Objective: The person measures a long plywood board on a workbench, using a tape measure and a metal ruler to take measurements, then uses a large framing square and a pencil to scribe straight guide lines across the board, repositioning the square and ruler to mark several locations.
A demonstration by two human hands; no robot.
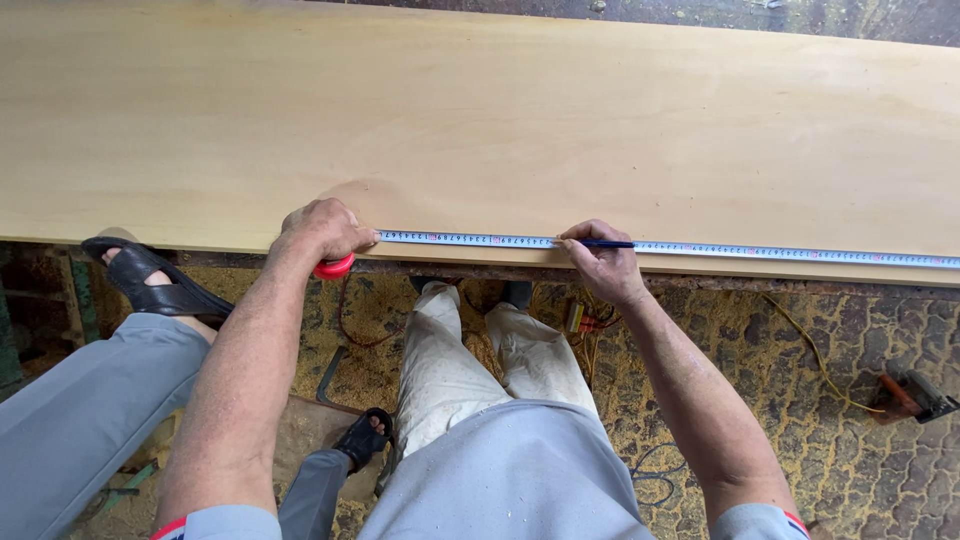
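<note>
Fingers [358,238] of the left hand [322,230] are clenched over a red tape measure case [335,267], pinning it at the near edge of a wide, pale plywood board [480,120]. From under that hand the tape blade [760,251], white with fine dark marks, runs flat along the board's near edge to the right border of the view. The right hand [603,265] grasps a dark blue pencil [605,244] between thumb and fingers; the pencil lies across the blade, pointing right, with its tip on or just at the tape.

The board covers the whole upper half of the view, its grain smooth and unmarked, and rests on a rusty metal edge [450,268] showing just below it. Underneath, the floor [800,400] is cracked and thick with yellow sawdust. A yellow cord [805,345] trails across it toward an orange and black power tool [915,397] at the far right. A small yellow part with red wires [582,320] lies near the person's feet. At the left, another person's grey trouser leg [80,400] and black sandal [150,280] stand close by.
</note>
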